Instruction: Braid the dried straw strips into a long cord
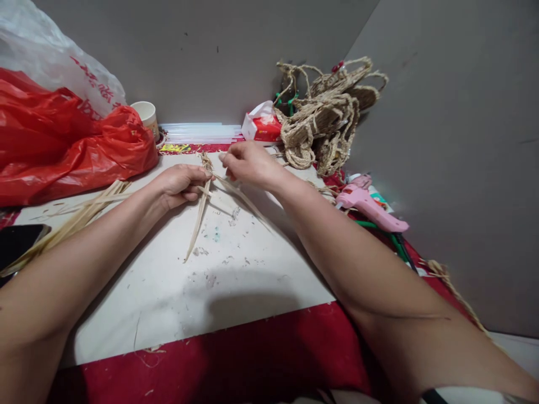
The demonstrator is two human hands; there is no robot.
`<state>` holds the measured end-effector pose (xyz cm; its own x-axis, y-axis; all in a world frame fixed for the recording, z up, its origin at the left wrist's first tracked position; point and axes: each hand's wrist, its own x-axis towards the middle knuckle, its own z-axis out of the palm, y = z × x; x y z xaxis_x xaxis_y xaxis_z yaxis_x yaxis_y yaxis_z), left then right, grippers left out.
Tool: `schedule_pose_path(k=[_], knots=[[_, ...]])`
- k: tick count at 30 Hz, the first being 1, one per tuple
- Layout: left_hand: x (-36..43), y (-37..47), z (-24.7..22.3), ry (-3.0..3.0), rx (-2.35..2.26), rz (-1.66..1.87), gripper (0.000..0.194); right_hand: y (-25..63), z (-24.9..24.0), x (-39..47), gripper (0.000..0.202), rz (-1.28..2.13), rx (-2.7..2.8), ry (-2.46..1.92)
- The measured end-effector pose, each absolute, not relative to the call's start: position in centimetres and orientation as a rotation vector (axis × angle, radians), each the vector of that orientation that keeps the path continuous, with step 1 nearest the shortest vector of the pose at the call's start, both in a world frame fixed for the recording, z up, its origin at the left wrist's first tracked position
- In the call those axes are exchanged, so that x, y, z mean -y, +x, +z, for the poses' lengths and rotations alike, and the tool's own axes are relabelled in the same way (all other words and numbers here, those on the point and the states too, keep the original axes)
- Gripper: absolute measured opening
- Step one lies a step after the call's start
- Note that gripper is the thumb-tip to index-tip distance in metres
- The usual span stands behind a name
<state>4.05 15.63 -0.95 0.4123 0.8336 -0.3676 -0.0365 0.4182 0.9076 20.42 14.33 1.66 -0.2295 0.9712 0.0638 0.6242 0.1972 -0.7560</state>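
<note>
My left hand pinches a small braid of pale straw between thumb and fingers, above the white board. One loose straw strand hangs from the pinch toward me, a short end sticks out beside it, and another strand slants off to the right, under my right wrist. My right hand is just to the right of the braid, its fingers curled in with thumb and forefinger close together. Whatever sits between its fingertips is too small to make out.
Flat straw strips and a dark phone lie left. Behind are a red plastic bag, paper cup, clear sticks and tissue pack. Braided straw cords and a pink glue gun stand right.
</note>
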Motion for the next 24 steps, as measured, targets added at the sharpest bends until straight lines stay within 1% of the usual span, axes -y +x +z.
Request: schedule_pose_path(k=[4,5,9,12,15,17,20,24], knots=[[-15.8,4.0,-0.9,0.988,-0.974,0.659,0.015,19.5,-0.2,-15.1,0.033,1.333,1.779,-1.482],[-15.8,4.0,-0.9,1.0,-0.972,0.652,0.014,19.3,-0.4,-15.1,0.034,1.401,1.75,-1.474],[-15.9,3.8,-0.9,1.071,-0.984,0.577,0.012,19.6,-0.7,-15.5,0.035,1.45,1.805,-1.463],[-15.9,3.7,-0.8,1.165,-1.046,0.567,0.015,20.1,-0.7,-15.9,0.034,1.64,1.763,-1.415],[-15.8,3.6,-0.8,1.315,-1.132,0.579,0.012,20.1,-0.7,-15.9,0.033,1.804,1.615,-1.351],[-15.9,3.4,-0.7,1.422,-1.154,0.545,0.01,19.8,-0.9,-15.7,0.031,1.816,1.524,-1.338],[-15.9,3.0,0.0,1.602,-1.202,0.435,0.008,19.1,-1.0,-15.3,0.028,1.724,1.453,-1.382],[-15.3,3.0,1.5,1.898,-1.384,0.278,0.019,18.3,-1.1,-14.8,0.025,1.622,1.397,-1.418]])
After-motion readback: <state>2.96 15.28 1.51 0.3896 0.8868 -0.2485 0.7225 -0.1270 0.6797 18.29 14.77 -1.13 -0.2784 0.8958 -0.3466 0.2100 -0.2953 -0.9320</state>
